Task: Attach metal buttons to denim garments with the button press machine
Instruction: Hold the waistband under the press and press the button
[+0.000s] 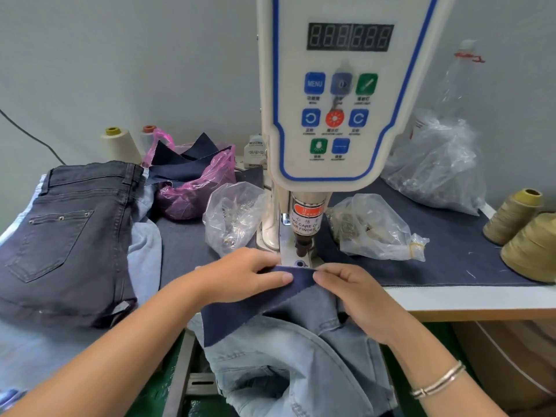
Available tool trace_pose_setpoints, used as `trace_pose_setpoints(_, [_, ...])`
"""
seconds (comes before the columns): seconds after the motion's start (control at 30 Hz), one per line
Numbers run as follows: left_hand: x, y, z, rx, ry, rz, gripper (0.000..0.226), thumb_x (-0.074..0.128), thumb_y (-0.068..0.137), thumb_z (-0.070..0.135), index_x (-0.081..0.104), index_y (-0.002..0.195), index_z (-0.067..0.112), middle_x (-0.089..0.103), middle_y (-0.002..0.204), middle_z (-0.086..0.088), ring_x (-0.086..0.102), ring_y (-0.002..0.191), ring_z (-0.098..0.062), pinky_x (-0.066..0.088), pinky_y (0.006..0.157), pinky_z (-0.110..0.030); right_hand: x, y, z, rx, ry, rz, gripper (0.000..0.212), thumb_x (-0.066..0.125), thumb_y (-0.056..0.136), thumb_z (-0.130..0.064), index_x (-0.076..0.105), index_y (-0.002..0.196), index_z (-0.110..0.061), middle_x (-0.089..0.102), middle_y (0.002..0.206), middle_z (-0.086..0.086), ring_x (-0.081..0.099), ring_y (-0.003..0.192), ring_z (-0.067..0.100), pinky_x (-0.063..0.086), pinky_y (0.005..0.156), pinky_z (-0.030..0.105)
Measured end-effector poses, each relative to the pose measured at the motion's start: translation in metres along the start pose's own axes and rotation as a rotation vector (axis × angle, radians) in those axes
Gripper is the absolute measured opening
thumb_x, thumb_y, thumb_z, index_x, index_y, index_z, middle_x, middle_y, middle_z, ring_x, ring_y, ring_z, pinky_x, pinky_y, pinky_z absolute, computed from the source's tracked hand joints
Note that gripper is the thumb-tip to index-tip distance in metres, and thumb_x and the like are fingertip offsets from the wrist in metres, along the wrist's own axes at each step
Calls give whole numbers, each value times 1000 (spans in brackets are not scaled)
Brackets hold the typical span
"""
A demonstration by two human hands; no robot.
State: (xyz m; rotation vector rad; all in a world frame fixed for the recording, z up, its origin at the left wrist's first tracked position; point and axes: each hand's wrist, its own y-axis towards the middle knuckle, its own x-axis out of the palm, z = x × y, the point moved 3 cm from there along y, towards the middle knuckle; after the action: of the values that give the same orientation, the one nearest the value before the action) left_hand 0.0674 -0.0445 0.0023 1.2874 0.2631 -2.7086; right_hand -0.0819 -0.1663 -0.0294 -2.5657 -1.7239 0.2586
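both hands are pinching the dark blue denim strip (296, 279) just below the press die.
left hand (240, 276) and right hand (355, 293) are each grasping its edge; the round metal die (300, 263) is lying at 12 o'clock, the strip's long axis running 8-to-2.

The button press machine (343, 94) is carrying a front panel whose top line is showing, cut off, "BUTTON MACHINE". Its digital display (350, 37) is reading unlit 888 888 segments. A blue key (314, 83) is reading "MENU". The sticker on the press head (307, 221) is reading "TAKE CARE OF YOUR FINGER", partly hidden; smaller captions are staying illegible.
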Motion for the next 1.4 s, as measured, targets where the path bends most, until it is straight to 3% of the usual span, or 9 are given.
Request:
trace_pose_setpoints(0.1, [4, 3, -13, -27, -258, 46, 37, 57, 96, 26, 41, 64, 18, 36, 60, 14, 33, 56, -1, 29, 55, -16, -6, 9, 0, 19, 67, 21, 28, 56, 94, -20, 63, 67, -19, 47, 63, 0, 43, 57, 8, 34, 49, 17])
trace_pose_setpoints(0.23, [11, 6, -24, -66, -535, 70, 31, 60, 95, 26, 54, 72, 5, 47, 68, 4, 42, 61, -4, 33, 56, -13, -6, 21, 6, 40, 198, 23, 33, 52, 96, -18, 60, 64, -21, 41, 64, 5, 36, 58, 13, 24, 52, 29])
trace_pose_setpoints(0.37, [18, 8, -31, -137, -694, 69, 21, 65, 90, 30, 68, 81, 11, 60, 72, 4, 51, 65, -6, 40, 60, -12, -4, 27, 10, 31, 219, 42, 32, 58, 89, -25, 57, 57, -24, 44, 57, -4, 37, 54, 8, 26, 52, 25])
trace_pose_setpoints(0.53, [25, 10, -32, -191, -796, 77, 16, 66, 82, 37, 74, 84, 23, 68, 77, 6, 59, 68, -4, 43, 63, -11, -4, 31, 17, 1, 269, 91, 27, 63, 84, -24, 60, 58, -22, 50, 56, -4, 46, 54, 6, 38, 51, 19])
trace_pose_setpoints(0.67, [25, 10, -30, -219, -821, 90, 19, 68, 76, 40, 74, 80, 23, 67, 75, 5, 59, 67, -6, 44, 64, -13, -3, 32, 23, -23, 320, 108, 35, 58, 91, -15, 62, 56, -22, 53, 55, -5, 50, 53, 4, 42, 52, 17])
trace_pose_setpoints(1.0, [26, 8, -27, -197, -918, 132, 14, 70, 83, 27, 72, 70, 21, 66, 68, 6, 59, 61, -4, 44, 59, -12, -3, 36, 23, -5, 370, 96, 36, 56, 92, -14, 64, 58, -21, 56, 56, -4, 52, 54, 6, 44, 51, 18])
trace_pose_setpoints(1.4, [27, 10, -28, -186, -918, 134, 18, 71, 76, 36, 73, 71, 19, 66, 67, 3, 59, 59, -6, 45, 58, -13, -3, 39, 25, -11, 379, 95, 36, 56, 92, -16, 63, 57, -22, 55, 56, -4, 53, 53, 5, 43, 51, 18])
